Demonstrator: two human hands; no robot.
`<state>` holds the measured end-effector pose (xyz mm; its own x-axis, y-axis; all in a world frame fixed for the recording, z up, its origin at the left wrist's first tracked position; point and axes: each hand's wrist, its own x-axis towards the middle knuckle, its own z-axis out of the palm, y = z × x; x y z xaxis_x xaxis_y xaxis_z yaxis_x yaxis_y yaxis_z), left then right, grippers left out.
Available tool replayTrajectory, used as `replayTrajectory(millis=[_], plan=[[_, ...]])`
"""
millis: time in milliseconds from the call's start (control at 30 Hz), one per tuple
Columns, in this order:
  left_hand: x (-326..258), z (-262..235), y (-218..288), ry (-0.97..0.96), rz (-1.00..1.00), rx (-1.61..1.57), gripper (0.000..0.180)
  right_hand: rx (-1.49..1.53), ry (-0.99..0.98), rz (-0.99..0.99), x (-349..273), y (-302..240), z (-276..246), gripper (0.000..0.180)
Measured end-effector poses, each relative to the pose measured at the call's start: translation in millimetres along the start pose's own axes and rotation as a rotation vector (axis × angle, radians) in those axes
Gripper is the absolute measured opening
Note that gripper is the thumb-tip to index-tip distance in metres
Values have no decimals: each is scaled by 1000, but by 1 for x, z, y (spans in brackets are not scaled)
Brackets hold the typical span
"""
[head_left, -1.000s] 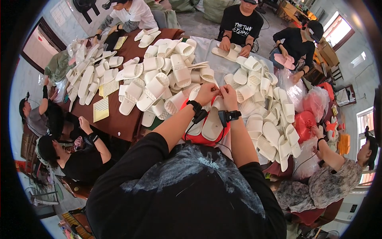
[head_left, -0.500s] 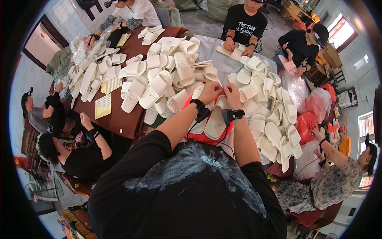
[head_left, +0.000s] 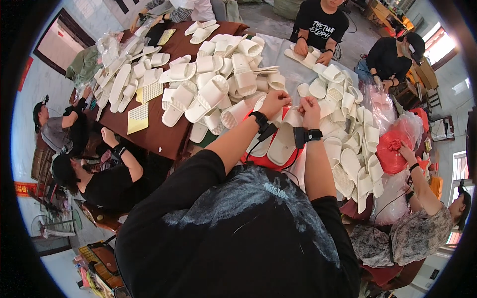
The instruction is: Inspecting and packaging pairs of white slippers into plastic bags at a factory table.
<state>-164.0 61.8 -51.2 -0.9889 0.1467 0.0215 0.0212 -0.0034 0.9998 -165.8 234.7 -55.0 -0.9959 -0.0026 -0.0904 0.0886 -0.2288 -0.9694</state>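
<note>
A pair of off-white slide slippers (head_left: 283,144) lies in front of me on a red sheet or bag (head_left: 270,163). Just beyond their far ends, my left hand (head_left: 275,103) is closed, its thumb and fingertips pinched together. Beside it, my right hand (head_left: 310,110) is closed in a similar pinch, a small gap separating the two. Whatever lies between the fingertips is too small to make out. Each wrist wears a black strap with a small device, and these partly cover the slippers and the red material.
Heaped white slippers (head_left: 233,59) fill the table to my left, and another pile (head_left: 353,134) lies to my right. Yellow sheets (head_left: 138,119) with small stickers rest on the brown tabletop (head_left: 159,134). Several co-workers sit around; one at right touches a red bag (head_left: 390,149).
My hands have drawn slightly apart from each other. The whole view has shifted, with the table further right. At the back right, a co-worker's pink slipper is now at a clear bag.
</note>
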Motion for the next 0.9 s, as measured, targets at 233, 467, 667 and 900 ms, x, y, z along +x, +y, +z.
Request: replayTrajectory(millis=[233,467,667,900], plan=[[0,-13,27,135,-39,-513,13,119,-39,-220,-20,-40,11,26],[-28,-63,86,81,55,-547,16,-275,-323,-119,-98,-91,1,18],[-29,-48,48,-194,-282,-152,15,-1034,-550,-519,-120,-39,29,24],[-52,-10,115,-366,-146,-404,14,-1271,-544,-548,-123,-17,38,43]])
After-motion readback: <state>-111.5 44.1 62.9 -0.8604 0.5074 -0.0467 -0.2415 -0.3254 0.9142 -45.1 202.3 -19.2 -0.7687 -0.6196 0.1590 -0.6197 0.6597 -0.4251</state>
